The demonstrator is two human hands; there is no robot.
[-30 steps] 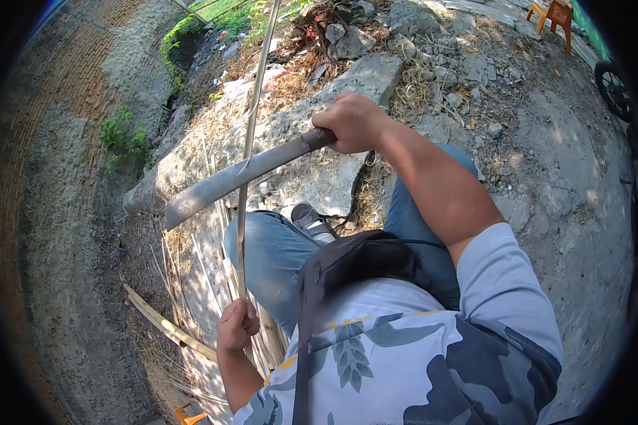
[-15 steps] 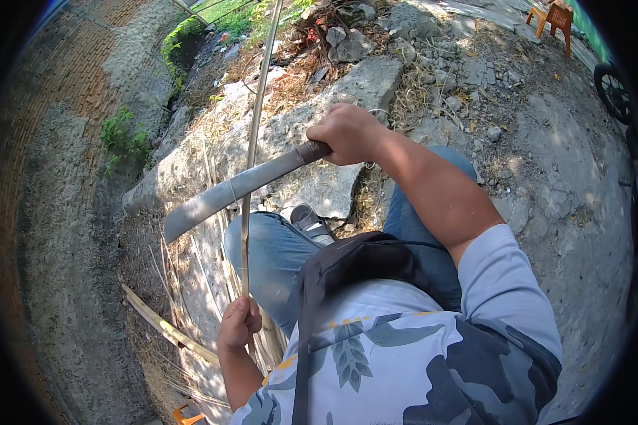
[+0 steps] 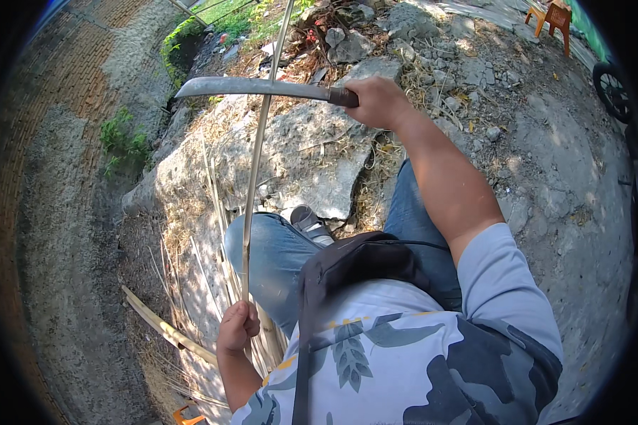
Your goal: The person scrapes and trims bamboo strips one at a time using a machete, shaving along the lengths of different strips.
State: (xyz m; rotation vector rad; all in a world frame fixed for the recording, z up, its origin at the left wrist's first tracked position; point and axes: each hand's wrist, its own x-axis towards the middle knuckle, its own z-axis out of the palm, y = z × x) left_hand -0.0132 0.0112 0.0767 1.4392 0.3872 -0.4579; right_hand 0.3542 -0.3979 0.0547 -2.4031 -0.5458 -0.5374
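Observation:
My right hand point(image 3: 378, 103) is closed round the dark handle of a machete point(image 3: 248, 86). The long grey blade points left, its tip beyond a thin bamboo strip point(image 3: 255, 170). It crosses the strip high up, well away from my body; whether its edge touches the strip I cannot tell. My left hand point(image 3: 238, 327) grips the strip near its lower end, beside my left knee. From there the strip rises away from me, past the top of the picture.
Several split bamboo strips point(image 3: 266, 347) lie beside my left leg, with a thicker bamboo piece point(image 3: 166, 327) farther left. A broken concrete slab point(image 3: 298, 145) lies ahead, rubble point(image 3: 351, 46) beyond it. A brick wall point(image 3: 67, 78) runs along the left; an orange chair point(image 3: 556, 21) stands far right.
My right hand has moved the machete away from me along the strip, and its blade has swung from slanting down to nearly level. The strip leans slightly more to the right; my left hand has barely moved.

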